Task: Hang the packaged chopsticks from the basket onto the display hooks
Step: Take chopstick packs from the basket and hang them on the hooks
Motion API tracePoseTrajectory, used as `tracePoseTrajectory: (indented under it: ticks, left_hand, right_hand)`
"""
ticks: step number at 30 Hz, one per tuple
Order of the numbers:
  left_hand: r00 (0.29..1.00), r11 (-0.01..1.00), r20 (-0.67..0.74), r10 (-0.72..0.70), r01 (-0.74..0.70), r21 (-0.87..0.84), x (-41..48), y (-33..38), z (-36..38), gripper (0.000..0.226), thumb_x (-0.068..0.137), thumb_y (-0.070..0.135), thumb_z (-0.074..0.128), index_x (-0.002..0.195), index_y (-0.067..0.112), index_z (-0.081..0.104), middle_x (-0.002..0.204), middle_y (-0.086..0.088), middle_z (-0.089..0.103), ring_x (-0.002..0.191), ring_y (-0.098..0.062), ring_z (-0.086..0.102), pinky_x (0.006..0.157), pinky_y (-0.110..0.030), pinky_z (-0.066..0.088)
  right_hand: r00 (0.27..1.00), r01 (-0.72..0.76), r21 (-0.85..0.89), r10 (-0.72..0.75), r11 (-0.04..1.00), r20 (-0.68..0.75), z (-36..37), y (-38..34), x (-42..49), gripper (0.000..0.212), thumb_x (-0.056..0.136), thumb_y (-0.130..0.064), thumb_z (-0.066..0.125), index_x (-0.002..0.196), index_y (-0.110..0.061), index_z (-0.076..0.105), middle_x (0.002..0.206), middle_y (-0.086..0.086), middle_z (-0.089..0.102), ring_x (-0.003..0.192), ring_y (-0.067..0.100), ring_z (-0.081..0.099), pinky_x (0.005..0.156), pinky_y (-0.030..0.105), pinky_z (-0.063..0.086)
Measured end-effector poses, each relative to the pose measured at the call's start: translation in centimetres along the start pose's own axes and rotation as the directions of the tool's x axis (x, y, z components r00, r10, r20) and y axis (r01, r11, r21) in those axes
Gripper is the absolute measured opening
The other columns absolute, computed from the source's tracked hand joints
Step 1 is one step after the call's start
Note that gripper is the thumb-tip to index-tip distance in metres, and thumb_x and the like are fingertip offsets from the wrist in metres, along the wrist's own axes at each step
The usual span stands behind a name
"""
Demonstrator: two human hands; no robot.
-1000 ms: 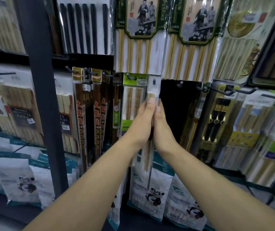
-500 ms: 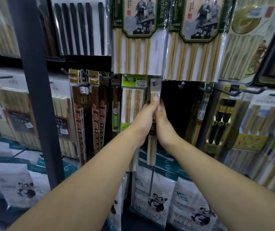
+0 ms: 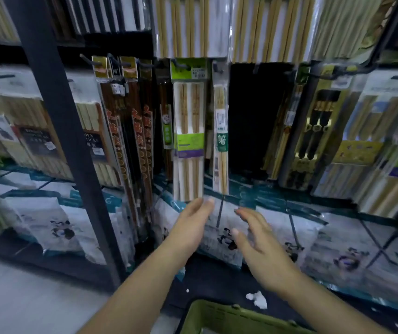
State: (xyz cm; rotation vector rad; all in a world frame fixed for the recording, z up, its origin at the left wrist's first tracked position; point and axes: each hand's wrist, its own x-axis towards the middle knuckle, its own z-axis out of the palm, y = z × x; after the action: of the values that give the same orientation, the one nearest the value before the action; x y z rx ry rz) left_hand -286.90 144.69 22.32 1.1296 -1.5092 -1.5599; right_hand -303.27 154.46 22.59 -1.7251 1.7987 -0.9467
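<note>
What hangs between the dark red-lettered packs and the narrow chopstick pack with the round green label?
In the head view, two packs hang there: a slim dark pack and a wider green-banded bamboo pack.

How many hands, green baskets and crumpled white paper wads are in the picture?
Hands: 2, the left hand and the right hand
green basket: 1
crumpled white paper wad: 1
Total: 4

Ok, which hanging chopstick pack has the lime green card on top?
The wide clear pack in the middle, just left of the narrow pack, whose top is plain white.
</note>
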Motion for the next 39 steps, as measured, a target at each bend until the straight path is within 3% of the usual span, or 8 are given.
tracePoseTrajectory:
  ticks: [3,5,7,14,20,27,35,39]
  left_hand:
    - [0.994,0.974,-0.040,-0.097,0.103,0.200,-2.9,-7.7,0.4,0.043,0.099,0.051,0.062,0.136,0.031,0.052,0.117,0.019,0.061,0.095,0.017,0.060,0.082,-0.010,0.047]
    - [0.982,0.928,-0.138,-0.132,0.171,0.331,-4.9,-12.0,0.7,0.023,0.103,0.039,0.060,0.120,0.024,0.060,0.096,0.012,0.065,0.084,0.002,0.066,0.069,-0.015,0.049]
    - [0.960,0.873,-0.237,-0.150,0.242,0.425,-6.3,-15.7,0.9,0.015,0.103,0.032,0.061,0.107,0.018,0.064,0.095,0.000,0.067,0.094,-0.021,0.067,0.077,-0.031,0.051]
    - [0.886,0.674,-0.362,-0.290,0.458,0.580,-12.0,-24.7,0.7,0.041,0.101,0.034,0.056,0.132,0.008,0.056,0.127,-0.020,0.057,0.123,-0.042,0.052,0.101,-0.047,0.045]
    - [0.860,0.677,-0.364,-0.358,0.507,0.533,-13.9,-27.9,0.7,0.033,0.104,0.046,0.048,0.112,0.013,0.050,0.105,-0.013,0.066,0.100,-0.040,0.063,0.079,-0.043,0.047]
    - [0.836,0.717,-0.421,-0.352,0.530,0.453,-13.7,-29.3,0.9,0.039,0.104,0.054,0.042,0.102,0.016,0.051,0.096,-0.009,0.067,0.092,-0.035,0.062,0.079,-0.043,0.046]
    - [0.847,0.724,-0.415,-0.332,0.511,0.463,-13.4,-29.8,0.6,0.037,0.103,0.053,0.047,0.099,0.016,0.051,0.087,0.000,0.065,0.083,-0.020,0.062,0.074,-0.040,0.045]
    - [0.849,0.727,-0.411,-0.331,0.508,0.463,-13.3,-30.0,0.6,0.037,0.103,0.051,0.049,0.097,0.014,0.050,0.083,-0.003,0.064,0.081,-0.027,0.063,0.072,-0.041,0.048]
  right_hand:
    - [0.992,-0.103,-0.036,0.105,0.994,0.069,2.8,3.9,-4.9,0.007,0.103,-0.041,0.053,0.103,-0.046,0.058,0.111,-0.025,0.061,0.099,-0.007,0.057,0.080,0.011,0.044]
    - [0.972,-0.145,-0.114,0.163,0.983,0.170,5.2,7.1,-7.8,0.012,0.101,-0.033,0.058,0.092,-0.040,0.063,0.093,-0.015,0.068,0.085,0.000,0.062,0.069,0.016,0.047]
    - [0.933,-0.172,-0.213,0.229,0.962,0.277,7.8,10.5,-10.4,0.008,0.099,-0.031,0.060,0.095,-0.030,0.067,0.088,-0.008,0.070,0.082,0.010,0.065,0.075,0.033,0.052]
    - [0.806,-0.222,-0.456,0.426,0.862,0.411,14.2,21.2,-15.8,0.016,0.096,-0.033,0.057,0.104,-0.027,0.069,0.105,-0.005,0.071,0.095,0.018,0.064,0.072,0.026,0.043]
    - [0.784,-0.265,-0.432,0.453,0.862,0.424,17.6,25.4,-17.7,0.019,0.095,-0.024,0.059,0.110,-0.017,0.066,0.111,0.009,0.067,0.101,0.029,0.061,0.068,0.027,0.032]
    - [0.789,-0.261,-0.481,0.472,0.837,0.393,19.6,28.0,-16.2,0.050,0.100,-0.030,0.055,0.146,-0.011,0.046,0.157,0.009,0.031,0.144,0.030,0.025,0.114,0.038,0.029]
    - [0.808,-0.339,-0.459,0.504,0.821,0.304,21.2,30.0,-12.6,0.054,0.103,-0.027,0.050,0.150,-0.005,0.037,0.147,0.016,0.040,0.134,0.034,0.034,0.109,0.040,0.032]
    - [0.813,-0.318,-0.527,0.513,0.788,0.276,22.1,30.3,-12.4,0.051,0.105,-0.032,0.045,0.150,-0.009,0.038,0.142,0.015,0.043,0.130,0.033,0.036,0.105,0.044,0.035]
